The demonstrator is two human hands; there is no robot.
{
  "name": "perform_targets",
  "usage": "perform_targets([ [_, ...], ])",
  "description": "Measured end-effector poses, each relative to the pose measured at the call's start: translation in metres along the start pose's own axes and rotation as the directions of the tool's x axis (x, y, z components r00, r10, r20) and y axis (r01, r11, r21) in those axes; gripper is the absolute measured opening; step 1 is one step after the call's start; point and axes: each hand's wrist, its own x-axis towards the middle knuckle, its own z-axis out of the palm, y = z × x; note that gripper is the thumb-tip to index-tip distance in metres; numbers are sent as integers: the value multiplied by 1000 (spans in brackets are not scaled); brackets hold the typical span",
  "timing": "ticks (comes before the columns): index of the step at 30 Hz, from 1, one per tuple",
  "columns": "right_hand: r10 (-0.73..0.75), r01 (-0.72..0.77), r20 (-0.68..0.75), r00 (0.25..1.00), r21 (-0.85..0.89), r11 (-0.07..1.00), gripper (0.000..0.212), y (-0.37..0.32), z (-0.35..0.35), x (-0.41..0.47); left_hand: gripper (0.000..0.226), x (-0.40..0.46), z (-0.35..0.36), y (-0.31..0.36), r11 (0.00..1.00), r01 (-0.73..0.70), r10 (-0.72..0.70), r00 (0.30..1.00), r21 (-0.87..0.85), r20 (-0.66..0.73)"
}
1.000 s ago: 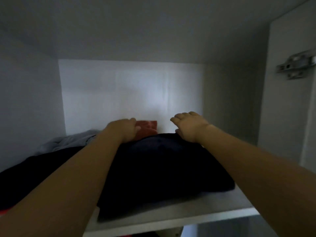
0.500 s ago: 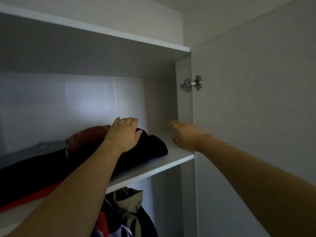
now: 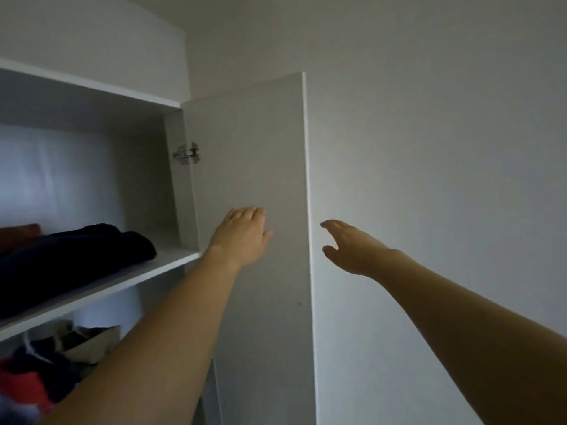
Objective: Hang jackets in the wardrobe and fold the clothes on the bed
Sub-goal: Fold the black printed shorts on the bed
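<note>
Now, with the folded dark garment (image 3: 76,256) lying on the wardrobe shelf (image 3: 171,262), both empty hands reach for the open door (image 3: 248,167), left hand (image 3: 242,234) fingers together, right hand (image 3: 349,250) spread, so swinging it shut probably needs a firm hold on its free edge

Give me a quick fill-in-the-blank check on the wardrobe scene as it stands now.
1. The folded dark navy garment lies on the white wardrobe ____.
2. The white wardrobe door stands ____.
3. The left hand holds ____.
4. The right hand is stretched out to the ____ of the door's edge.

Missing words: shelf; open; nothing; right
</note>
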Motion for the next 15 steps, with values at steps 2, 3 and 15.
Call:
perform_targets([
  [2, 77, -77, -15, 997, 16, 997, 58, 43, -21, -45, 55, -3, -9, 60, 999, -37, 36, 999, -32, -4],
  [3, 103, -103, -16, 995, 10, 995, 58, 64, -32, -68, 53, -5, -14, 91, 997, -53, 53, 999, -51, -7],
  [15, 378, -378, -7, 926, -36, 925, 58, 270, -144, -305, 51, -25, -64, 423, 911, -261, 287, 957, -319, 37],
])
